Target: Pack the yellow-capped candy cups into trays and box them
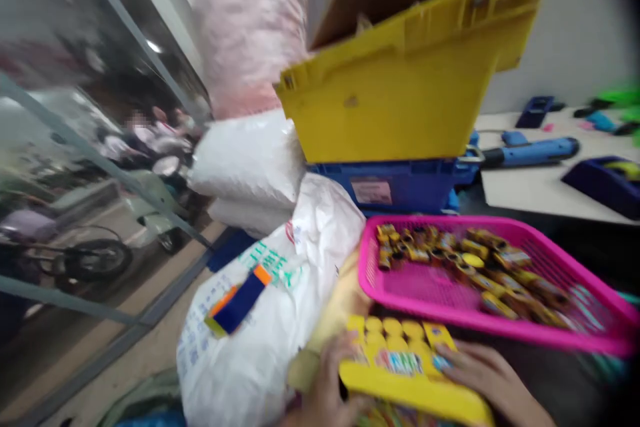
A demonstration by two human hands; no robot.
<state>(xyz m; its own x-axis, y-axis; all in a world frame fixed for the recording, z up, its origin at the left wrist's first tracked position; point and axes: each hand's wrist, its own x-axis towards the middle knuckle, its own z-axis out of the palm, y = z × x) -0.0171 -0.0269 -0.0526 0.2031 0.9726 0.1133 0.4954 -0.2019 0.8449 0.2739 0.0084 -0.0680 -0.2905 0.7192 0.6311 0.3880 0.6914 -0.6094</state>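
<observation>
A yellow carton [400, 383] sits low in front of me, its upper panel showing several round yellow lids and colourful lettering; whether the lids are real or printed I cannot tell. My left hand [330, 373] grips the carton's left side, thumb and fingers curled around the edge. On the opposite side, my right hand [493, 373] holds it, fingers laid over the upper right corner. Just beyond the carton stands a pink plastic basket [450, 327] with many small brown bottles [480, 267] bearing yellow labels. Motion blurs part of the view.
A white woven sack [250, 367] lies left, with a dark blue and orange box [240, 303] on it. Behind are a yellow crate [385, 113] on a blue crate [410, 183], stacked bags [245, 160], and a blue tool [535, 152] on the white table. Motorbikes stand beyond metal bars.
</observation>
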